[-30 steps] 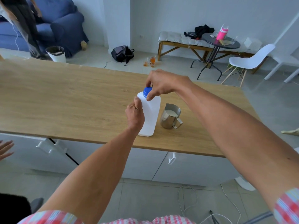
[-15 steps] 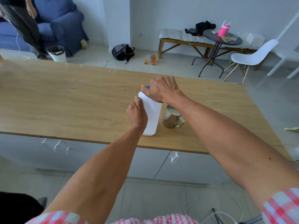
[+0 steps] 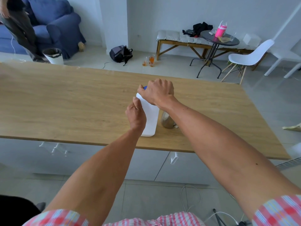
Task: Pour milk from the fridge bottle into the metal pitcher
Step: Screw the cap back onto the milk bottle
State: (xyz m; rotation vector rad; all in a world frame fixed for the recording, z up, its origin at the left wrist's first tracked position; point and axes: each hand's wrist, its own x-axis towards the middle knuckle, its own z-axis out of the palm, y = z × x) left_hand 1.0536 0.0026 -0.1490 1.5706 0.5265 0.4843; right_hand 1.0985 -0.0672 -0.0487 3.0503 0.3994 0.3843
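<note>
A white milk bottle [image 3: 151,121] stands upright on the wooden counter [image 3: 65,103], near its front edge. My left hand [image 3: 136,115] grips the bottle's side. My right hand [image 3: 157,92] is closed over the bottle's top, and only a sliver of the blue cap [image 3: 145,87] shows past its fingers. The metal pitcher [image 3: 167,122] stands just right of the bottle, partly hidden behind my right forearm; its inside is not visible.
Beyond the counter lie a backpack [image 3: 121,53], two glasses [image 3: 149,61] on the floor, a round black table [image 3: 219,39] with a pink cup, a white chair [image 3: 249,57] and a bench. A person stands by the blue sofa [image 3: 53,28] at far left, near a bin [image 3: 53,55].
My right hand has turned over the cap, from pinching it with fingertips to covering it. My forearm now hides most of the pitcher. The bottle has stayed in place.
</note>
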